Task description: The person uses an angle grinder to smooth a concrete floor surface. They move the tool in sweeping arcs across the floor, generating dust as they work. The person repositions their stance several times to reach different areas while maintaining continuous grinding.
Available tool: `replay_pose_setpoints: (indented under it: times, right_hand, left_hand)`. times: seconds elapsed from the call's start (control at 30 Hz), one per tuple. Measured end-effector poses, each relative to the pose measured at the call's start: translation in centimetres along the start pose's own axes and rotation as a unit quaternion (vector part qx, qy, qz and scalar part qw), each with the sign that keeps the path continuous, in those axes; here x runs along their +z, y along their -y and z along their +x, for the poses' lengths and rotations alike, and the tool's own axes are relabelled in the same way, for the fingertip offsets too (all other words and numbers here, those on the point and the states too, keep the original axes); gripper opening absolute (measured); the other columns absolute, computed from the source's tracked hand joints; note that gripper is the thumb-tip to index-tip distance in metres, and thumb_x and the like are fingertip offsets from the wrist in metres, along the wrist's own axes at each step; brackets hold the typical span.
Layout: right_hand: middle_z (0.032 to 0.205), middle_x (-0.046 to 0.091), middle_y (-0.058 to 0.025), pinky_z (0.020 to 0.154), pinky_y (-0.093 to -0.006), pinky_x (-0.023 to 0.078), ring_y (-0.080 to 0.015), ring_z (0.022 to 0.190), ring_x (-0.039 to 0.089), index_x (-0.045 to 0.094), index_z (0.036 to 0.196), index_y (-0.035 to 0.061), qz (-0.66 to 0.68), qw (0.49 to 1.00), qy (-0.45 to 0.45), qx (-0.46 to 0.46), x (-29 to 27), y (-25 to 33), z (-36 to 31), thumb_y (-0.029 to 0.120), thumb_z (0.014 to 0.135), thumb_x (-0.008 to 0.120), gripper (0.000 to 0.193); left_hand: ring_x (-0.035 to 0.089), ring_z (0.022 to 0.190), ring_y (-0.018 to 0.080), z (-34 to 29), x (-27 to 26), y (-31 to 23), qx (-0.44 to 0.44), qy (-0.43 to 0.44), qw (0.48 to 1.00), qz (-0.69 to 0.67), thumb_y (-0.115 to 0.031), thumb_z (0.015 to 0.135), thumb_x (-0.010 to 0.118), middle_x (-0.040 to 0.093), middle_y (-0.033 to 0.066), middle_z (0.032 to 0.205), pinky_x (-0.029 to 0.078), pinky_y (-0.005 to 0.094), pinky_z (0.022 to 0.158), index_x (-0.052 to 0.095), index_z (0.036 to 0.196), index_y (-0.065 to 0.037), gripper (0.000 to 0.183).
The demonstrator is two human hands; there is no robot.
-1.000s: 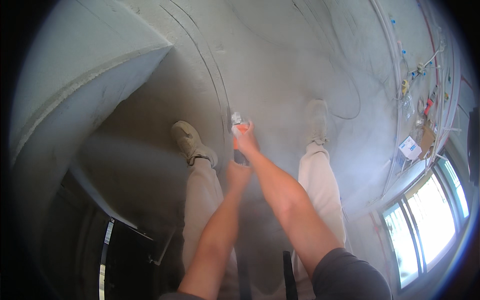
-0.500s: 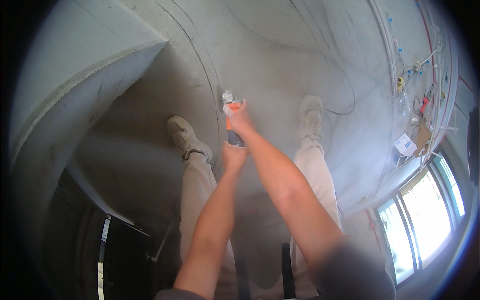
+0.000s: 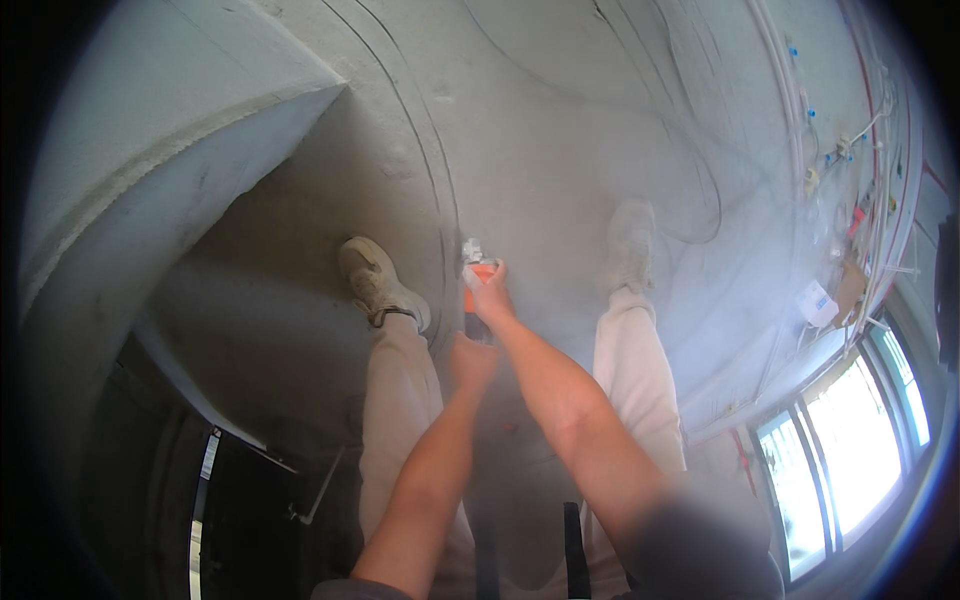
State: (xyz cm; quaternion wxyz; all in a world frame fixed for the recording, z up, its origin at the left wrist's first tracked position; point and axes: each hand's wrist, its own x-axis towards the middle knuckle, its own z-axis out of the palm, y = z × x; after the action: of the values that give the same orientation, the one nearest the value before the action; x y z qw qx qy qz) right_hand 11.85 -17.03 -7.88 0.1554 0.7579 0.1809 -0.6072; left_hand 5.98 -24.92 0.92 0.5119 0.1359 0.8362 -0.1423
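Observation:
Both my hands are closed around an angle grinder [image 3: 470,298] with an orange and black body and a silvery head. My right hand [image 3: 491,294] wraps the orange front part near the head. Behind it, my left hand [image 3: 473,360] grips the dark rear end. The grinder is low at the concrete floor [image 3: 520,170], between my feet, its head beside a dark line [image 3: 437,160] running along the floor. Its disc cannot be made out clearly. Pale dust hazes the air to the right of the tool.
My left shoe [image 3: 378,280] and right shoe [image 3: 631,245] stand either side. A thin cable [image 3: 715,200] loops across the floor. At the right lie pipes, a white box [image 3: 817,304] and a cardboard box [image 3: 850,290]. A concrete ledge [image 3: 180,190] rises at the left.
My hands and the grinder have come nearer to me along the dark line. The dust has thickened around my right shoe. My feet remain planted; the view has shifted slightly.

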Motion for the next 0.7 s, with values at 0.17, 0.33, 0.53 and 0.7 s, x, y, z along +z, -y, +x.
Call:
replay_pose_setpoints:
  times: [0.17, 0.33, 0.53, 0.7]
  right_hand:
    - [0.159, 0.058, -0.0255, 0.117, -0.0528, 0.047, -0.0433, 0.144, 0.060, 0.015, 0.174, 0.0090, 0.009, 0.994, -0.052, -0.098, -1.5, 6.1, 0.7, 0.067, 0.100, 0.065, 0.106]
    - [0.158, 0.060, -0.0248, 0.116, -0.0539, 0.048, -0.0434, 0.142, 0.062, 0.015, 0.174, 0.0103, -0.012, 0.997, -0.004, -0.075, -6.1, 14.8, 1.2, 0.063, 0.101, 0.067, 0.104]
    - [0.158, 0.060, -0.0243, 0.114, -0.0552, 0.050, -0.0436, 0.140, 0.063, 0.015, 0.174, 0.0116, -0.051, 0.990, -0.049, -0.121, -6.9, 20.8, 1.0, 0.064, 0.100, 0.067, 0.105]
    - [0.157, 0.061, -0.0249, 0.115, -0.0546, 0.049, -0.0435, 0.139, 0.064, 0.017, 0.174, 0.0107, -0.050, 0.984, -0.051, -0.162, -7.5, 23.8, 1.8, 0.063, 0.098, 0.069, 0.106]
  left_hand:
    - [0.079, 0.101, 0.0395, 1.7, -2.0, -5.0, 0.060, -0.007, 0.996, -0.060, -0.034, 0.075, 0.095, 0.079, 0.0265, 0.104, 0.059, 0.0491, 0.086, 0.066, 0.111, 0.005, 0.060]
    - [0.078, 0.100, 0.0371, 2.7, -4.2, -12.5, 0.037, 0.023, 0.989, -0.143, -0.038, 0.074, 0.096, 0.078, 0.0262, 0.109, 0.058, 0.0485, 0.083, 0.066, 0.115, 0.007, 0.068]
    - [0.079, 0.103, 0.0364, 5.2, -6.2, -16.7, 0.030, 0.024, 0.983, -0.182, -0.041, 0.072, 0.098, 0.079, 0.0247, 0.109, 0.058, 0.0473, 0.086, 0.066, 0.115, 0.008, 0.072]
    - [0.079, 0.096, 0.0323, 7.3, -7.0, -18.3, 0.038, 0.055, 0.973, -0.220, -0.037, 0.072, 0.099, 0.080, 0.0224, 0.101, 0.058, 0.0465, 0.082, 0.069, 0.104, 0.007, 0.063]
